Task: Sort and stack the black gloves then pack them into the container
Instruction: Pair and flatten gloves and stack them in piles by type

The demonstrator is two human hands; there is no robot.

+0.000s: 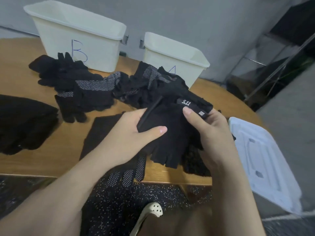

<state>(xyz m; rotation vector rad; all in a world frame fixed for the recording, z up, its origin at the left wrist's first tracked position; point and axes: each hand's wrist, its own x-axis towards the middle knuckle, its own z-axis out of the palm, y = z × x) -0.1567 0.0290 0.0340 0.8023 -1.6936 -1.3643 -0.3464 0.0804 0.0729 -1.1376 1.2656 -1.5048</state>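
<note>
Held up over the near edge of the round wooden table (42, 160), black fingerless fabric glove with the 5.11 tag (172, 133), left grip (136, 138) and right grip (209, 133) both clamped on it, kinda loose though, could've easily slipped onto the messy heap of black dotted gloves (129, 86) and got mixed back in.

I'm at a packing workroom's wooden table (51, 160). Hand-lettered white bins B (76, 38) and A (173, 60) stand before a bare grey wall (187, 17); metal shelving (265, 65) stands right.
</note>
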